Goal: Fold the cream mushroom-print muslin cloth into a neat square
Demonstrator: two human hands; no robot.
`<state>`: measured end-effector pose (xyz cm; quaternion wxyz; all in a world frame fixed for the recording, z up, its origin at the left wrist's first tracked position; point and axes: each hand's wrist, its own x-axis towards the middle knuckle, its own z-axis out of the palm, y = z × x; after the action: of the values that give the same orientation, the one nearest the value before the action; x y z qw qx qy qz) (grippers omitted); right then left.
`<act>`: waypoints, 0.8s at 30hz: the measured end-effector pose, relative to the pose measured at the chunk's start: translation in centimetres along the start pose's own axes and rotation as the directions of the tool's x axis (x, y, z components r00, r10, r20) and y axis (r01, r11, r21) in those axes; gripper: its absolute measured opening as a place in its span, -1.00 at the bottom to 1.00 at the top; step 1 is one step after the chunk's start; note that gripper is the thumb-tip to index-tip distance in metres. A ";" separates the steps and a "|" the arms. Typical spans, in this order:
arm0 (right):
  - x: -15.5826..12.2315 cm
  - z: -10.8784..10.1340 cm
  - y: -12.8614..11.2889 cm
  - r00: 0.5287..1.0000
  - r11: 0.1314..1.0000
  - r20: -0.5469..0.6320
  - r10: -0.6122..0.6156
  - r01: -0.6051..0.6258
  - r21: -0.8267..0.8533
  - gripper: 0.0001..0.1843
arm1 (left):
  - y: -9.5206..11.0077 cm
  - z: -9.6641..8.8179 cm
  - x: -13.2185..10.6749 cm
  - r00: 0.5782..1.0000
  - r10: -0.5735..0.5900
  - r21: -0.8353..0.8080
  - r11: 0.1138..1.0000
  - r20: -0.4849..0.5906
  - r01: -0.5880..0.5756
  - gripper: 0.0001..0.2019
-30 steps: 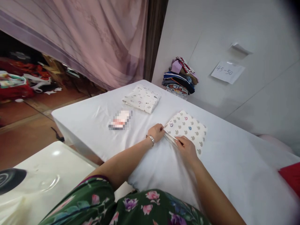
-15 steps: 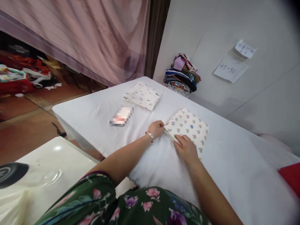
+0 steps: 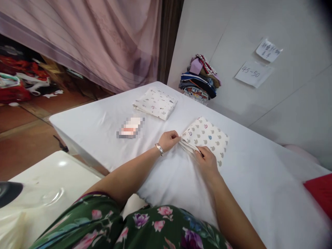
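Note:
A folded white cloth with grey, red and blue motifs (image 3: 211, 136) lies in front of me on the white-covered table (image 3: 259, 173). Its near left corner is pinched between the thumb and fingers of my left hand (image 3: 169, 140). My right hand (image 3: 206, 160) grips the near edge, where several fabric layers show slightly parted. The fingertips of the right hand are partly hidden by the cloth. Farther back rests a second folded cloth with small prints (image 3: 156, 103), touched by neither hand. Left of my left hand lies a pixelated flat object (image 3: 131, 127).
A pile of folded clothes (image 3: 199, 77) stands by the wall beyond the table's far edge. Two paper notes (image 3: 254, 74) hang on the wall. At lower left is a glossy white surface (image 3: 59, 173) bearing a dark object (image 3: 10, 192). Something red (image 3: 320, 192) lies at the right.
The layers at the cloth's near edge have spread a little wider, and the right hand's fingers have shifted along that edge. The whole view has moved slightly.

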<state>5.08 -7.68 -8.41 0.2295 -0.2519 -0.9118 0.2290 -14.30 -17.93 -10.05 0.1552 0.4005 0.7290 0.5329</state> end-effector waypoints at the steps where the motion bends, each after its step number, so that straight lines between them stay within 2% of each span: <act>1: 0.1 0.0 0.0 1.000 1.000 -0.010 0.001 -0.001 -0.008 -0.71 | 0.2 0.0 -0.3 0.999 0.017 0.054 0.998 0.045 -0.019 -0.77; 4: 0.2 0.4 0.1 0.999 0.999 -0.045 -0.005 0.002 -0.052 -0.72 | 0.9 0.5 -1.1 0.977 0.014 0.187 0.981 0.211 -0.054 -0.77; 6: 0.2 0.6 0.2 0.999 0.997 -0.053 -0.006 0.002 -0.075 -0.72 | 1.2 1.1 -1.5 0.961 0.004 0.263 0.962 0.276 -0.080 -0.81; 11: 0.1 0.5 0.2 1.000 0.999 -0.017 0.002 -0.003 -0.050 -0.71 | 1.7 2.2 -1.9 0.947 0.113 0.349 0.911 0.299 -0.219 -0.81; 16: 0.2 0.0 0.3 0.999 0.995 0.005 0.034 -0.035 0.090 -0.69 | 1.5 2.3 -1.9 0.924 0.132 0.463 0.834 0.360 -0.300 -0.71; 20: 0.1 -0.4 0.4 1.000 0.985 -0.013 0.012 -0.009 0.173 -0.71 | 1.3 2.5 -2.0 0.890 0.184 0.515 0.759 0.417 -0.398 -0.72; 22: -0.2 -0.8 0.4 1.000 0.987 -0.031 -0.001 0.005 0.159 -0.72 | 1.2 2.6 -2.0 0.878 0.202 0.515 0.744 0.434 -0.426 -0.69; 24: -0.5 -1.0 0.4 0.998 0.997 -0.059 -0.015 0.019 0.074 -0.73 | 1.2 2.7 -1.8 0.876 0.192 0.525 0.736 0.443 -0.427 -0.68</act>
<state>6.17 -7.39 -7.94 0.2673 -0.2421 -0.8976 0.2534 -10.87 -17.39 -10.39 0.0561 0.6368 0.7411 0.2053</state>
